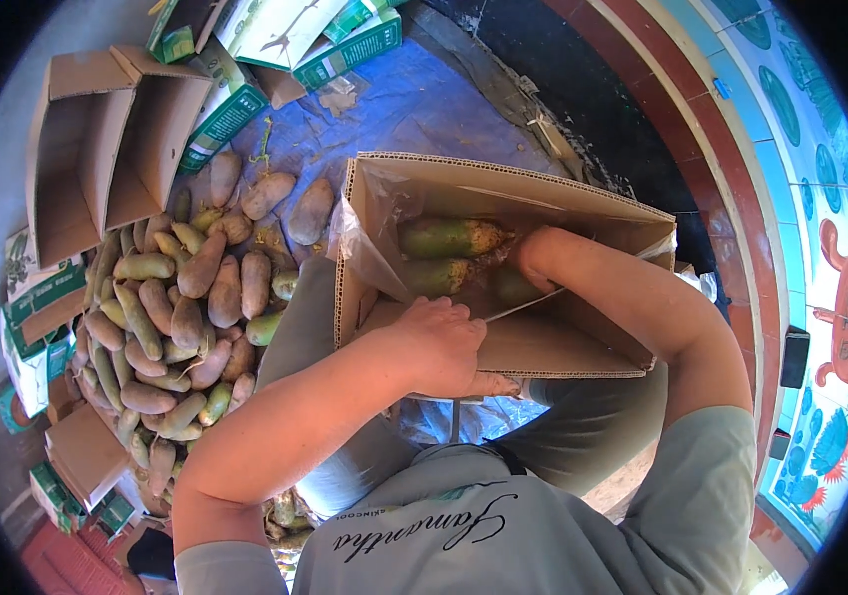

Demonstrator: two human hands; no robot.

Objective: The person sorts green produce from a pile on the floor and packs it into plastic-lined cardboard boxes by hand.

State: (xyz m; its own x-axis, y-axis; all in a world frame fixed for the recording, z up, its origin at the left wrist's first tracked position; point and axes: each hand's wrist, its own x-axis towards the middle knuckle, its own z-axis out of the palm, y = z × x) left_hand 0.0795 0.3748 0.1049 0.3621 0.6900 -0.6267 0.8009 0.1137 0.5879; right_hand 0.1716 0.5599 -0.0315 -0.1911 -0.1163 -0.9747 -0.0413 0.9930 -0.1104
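An uncovered cardboard box [503,352] with a clear plastic liner [377,223] rests at my lap. Inside lie a few thick green radishes [447,238] with brownish, rough ends. My left hand [441,342] is at the near side of the box, its fingers closed on the liner's edge, which stretches taut toward the right. Deep in the box, my right hand [540,260] reaches down beside the radishes. Its fingers are hidden, so I cannot see whether it grips one.
To the left spreads a large heap of soil-covered radishes [186,322] on a blue sheet [394,109]. Standing cardboard boxes [97,149] and green-white cartons [350,50] are beyond it. A painted tile wall [811,198] runs along the right.
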